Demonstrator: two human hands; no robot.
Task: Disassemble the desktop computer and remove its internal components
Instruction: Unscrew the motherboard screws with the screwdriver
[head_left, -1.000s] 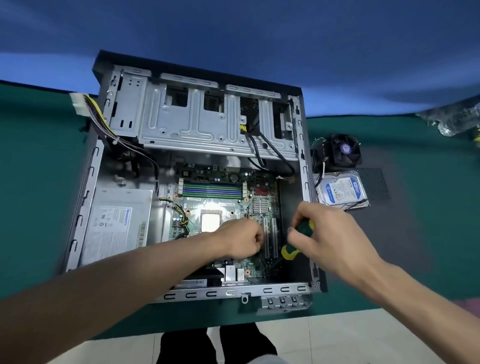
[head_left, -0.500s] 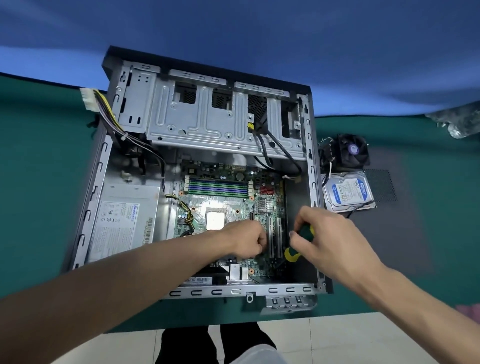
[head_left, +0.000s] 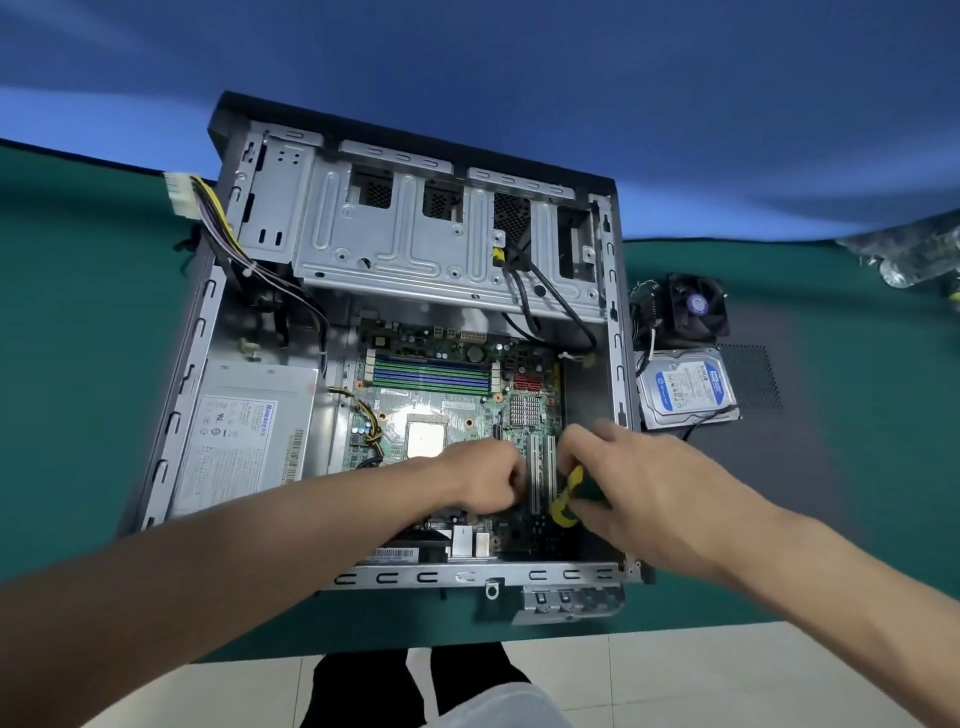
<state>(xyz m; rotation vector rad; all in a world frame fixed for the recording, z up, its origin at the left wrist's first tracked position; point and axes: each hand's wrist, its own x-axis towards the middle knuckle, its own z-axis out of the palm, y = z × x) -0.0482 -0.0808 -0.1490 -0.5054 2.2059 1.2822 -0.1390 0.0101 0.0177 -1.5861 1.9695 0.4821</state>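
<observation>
A green-yellow screwdriver (head_left: 571, 496) is gripped by the right hand (head_left: 649, 488) above the motherboard (head_left: 467, 410); left hand (head_left: 480, 480) fingers are curled, contents indiscernible.

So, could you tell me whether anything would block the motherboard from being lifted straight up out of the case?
Yes, both hands are over it: the left hand rests curled on the motherboard, and the right hand holds a screwdriver above its white slots. The drive cage overhangs only the case's far end.
</observation>
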